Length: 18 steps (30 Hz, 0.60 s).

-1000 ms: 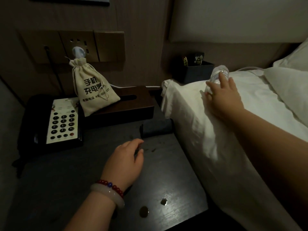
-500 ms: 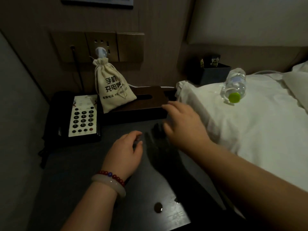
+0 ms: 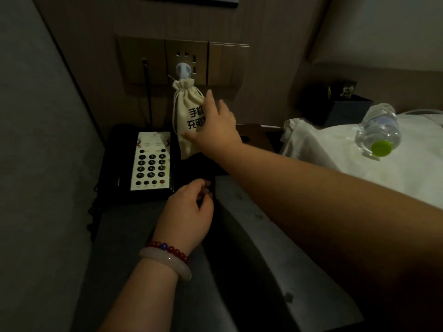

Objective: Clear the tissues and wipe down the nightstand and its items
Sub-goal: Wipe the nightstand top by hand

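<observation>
2 hands [image 3: 217, 125] work near the telephone [image 3: 149, 161]: the right, open and empty (bottle [image 3: 378, 130] left on the bed), now reaches the pouch [image 3: 185, 116] behind it; the left hand [image 3: 188, 212] pinches something dark on the tabletop [image 3: 275, 248]. No tissues visible.

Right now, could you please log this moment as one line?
right hand: open, reaching to cloth pouch | left hand: curled on nightstand, contents unclear | bottle: lying on bed

Dark nightstand [image 3: 275, 240]: telephone [image 3: 143, 161], tissue box [image 3: 254, 137]. White bed [image 3: 335, 159]: water bottle [image 3: 378, 130].
</observation>
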Available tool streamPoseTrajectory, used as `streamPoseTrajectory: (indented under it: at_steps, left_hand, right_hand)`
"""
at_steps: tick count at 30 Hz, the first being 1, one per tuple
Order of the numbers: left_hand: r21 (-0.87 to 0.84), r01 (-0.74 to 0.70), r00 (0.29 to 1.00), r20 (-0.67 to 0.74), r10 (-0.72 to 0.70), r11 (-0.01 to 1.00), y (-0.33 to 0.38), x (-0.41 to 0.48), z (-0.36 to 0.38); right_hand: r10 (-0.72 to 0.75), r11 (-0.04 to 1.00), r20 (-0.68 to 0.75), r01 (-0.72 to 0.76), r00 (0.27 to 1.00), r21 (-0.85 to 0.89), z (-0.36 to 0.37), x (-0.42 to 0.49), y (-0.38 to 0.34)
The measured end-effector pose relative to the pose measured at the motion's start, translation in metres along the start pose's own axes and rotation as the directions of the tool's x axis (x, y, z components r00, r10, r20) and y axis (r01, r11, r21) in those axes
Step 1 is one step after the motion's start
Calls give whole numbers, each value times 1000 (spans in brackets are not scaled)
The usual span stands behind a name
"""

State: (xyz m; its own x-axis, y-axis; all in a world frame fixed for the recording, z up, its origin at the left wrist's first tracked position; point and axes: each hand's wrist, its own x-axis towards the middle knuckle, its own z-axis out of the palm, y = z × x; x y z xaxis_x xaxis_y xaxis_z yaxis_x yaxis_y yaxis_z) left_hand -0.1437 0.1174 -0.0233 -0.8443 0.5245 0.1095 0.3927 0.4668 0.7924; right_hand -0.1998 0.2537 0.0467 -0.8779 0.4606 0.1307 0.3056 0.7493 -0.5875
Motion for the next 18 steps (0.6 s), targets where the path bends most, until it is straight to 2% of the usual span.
streamPoseTrajectory:
  at_steps: [3,5,9,14,18]
  left_hand:
    - [-21,3,1000,-12,-3,1000,-3,3,-1]
    - [-30,8,1000,-8,-8,1000,-5,4,1]
    - [-21,0,1000,0,0,1000,-2,4,6]
    - [7,-30,999,10,30,1000,1,4,11]
    - [15,-37,998,48,37,999,3,2,16]
  right_hand:
    - [60,998,86,-61,994,13,2,20,-3]
    - [62,998,95,-59,994,-36,3,25,-1]
    - [40,997,-61,-44,997,-66,-6,22,8]
    - [61,979,-246,-10,967,202,-24,-3,32]
    - [21,955,-366,90,930,284,-44,-30,57]
